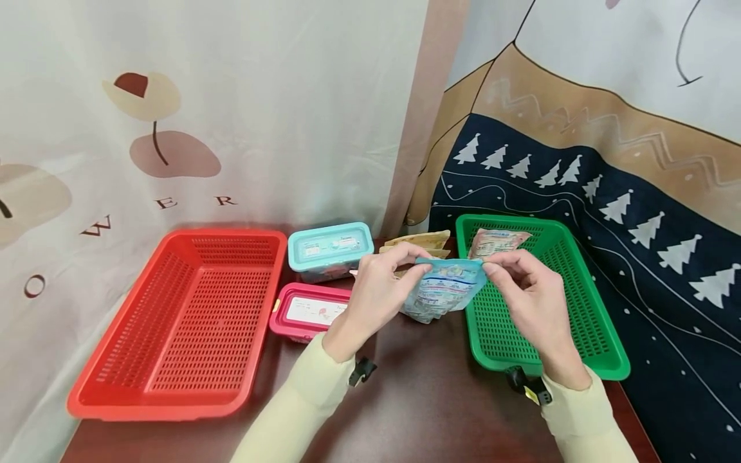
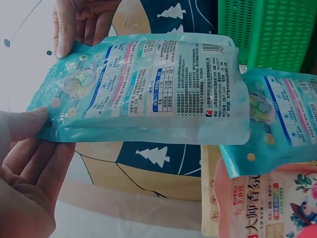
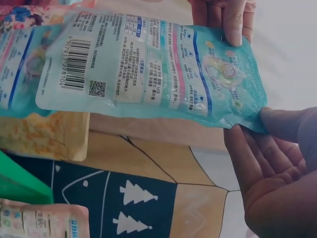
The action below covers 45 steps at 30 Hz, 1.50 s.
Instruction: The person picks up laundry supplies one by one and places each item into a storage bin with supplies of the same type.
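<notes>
A teal plastic pouch [image 1: 446,288] with printed text hangs between my two hands over the table. My left hand [image 1: 373,292] pinches one top corner between thumb and fingers, and my right hand [image 1: 535,302] pinches the other. In the right wrist view the pouch's back [image 3: 148,64] shows a barcode and a QR code. A second teal pouch [image 2: 282,116] appears beyond the held one in the left wrist view, beside a pink floral pack [image 2: 262,203]. Inside the green basket [image 1: 527,354] lies a pinkish printed pouch [image 1: 498,241].
On the left stands a red basket [image 1: 202,321]. Between the baskets are a light-blue lidded box [image 1: 331,247], a magenta lidded box [image 1: 309,312] and tan packets [image 1: 425,241]. Patterned curtains [image 1: 260,116] hang behind the brown table [image 1: 417,399].
</notes>
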Motion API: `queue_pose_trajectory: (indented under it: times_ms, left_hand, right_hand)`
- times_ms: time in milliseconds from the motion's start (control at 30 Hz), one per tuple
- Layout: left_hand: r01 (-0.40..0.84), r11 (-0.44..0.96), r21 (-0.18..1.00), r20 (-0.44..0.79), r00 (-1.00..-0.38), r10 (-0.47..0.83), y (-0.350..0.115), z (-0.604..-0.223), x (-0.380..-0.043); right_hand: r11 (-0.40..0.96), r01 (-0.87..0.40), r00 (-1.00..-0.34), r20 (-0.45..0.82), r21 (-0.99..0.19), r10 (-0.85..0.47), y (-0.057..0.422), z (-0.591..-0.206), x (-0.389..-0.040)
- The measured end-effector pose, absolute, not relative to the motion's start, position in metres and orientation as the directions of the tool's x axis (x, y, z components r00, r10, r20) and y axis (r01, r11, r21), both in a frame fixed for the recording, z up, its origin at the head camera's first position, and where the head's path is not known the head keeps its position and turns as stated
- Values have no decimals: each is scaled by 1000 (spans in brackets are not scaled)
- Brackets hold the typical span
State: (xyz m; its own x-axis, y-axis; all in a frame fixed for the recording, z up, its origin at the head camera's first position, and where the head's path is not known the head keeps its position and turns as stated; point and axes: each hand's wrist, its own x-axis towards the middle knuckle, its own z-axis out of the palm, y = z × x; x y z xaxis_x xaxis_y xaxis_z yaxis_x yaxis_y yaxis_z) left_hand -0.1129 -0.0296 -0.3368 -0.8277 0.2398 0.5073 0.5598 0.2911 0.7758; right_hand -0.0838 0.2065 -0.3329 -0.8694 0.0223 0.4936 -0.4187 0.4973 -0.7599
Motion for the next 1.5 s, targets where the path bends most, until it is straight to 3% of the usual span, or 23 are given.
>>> queue_pose_trajectory:
  times_ms: [433,667,867,1500]
  left_hand:
    - [614,209,761,563,-786,256,-13,-319,-128]
    - [615,266,742,560,-787,259,-2,-312,-133]
    - [645,234,728,583,-761,285,13,-308,-141]
    - [606,330,723,477,-785,395,73,-310,-172]
  right_hand:
    - [474,-466,-846,533,-747,8,223,-312,-98]
    - [482,-457,-847,532,-747,21,236,-306,-104]
    - [494,-448,-840,540,-745,52,248,-304,-108]
    - [560,-280,-889,430,-780,154,305,-311,-135]
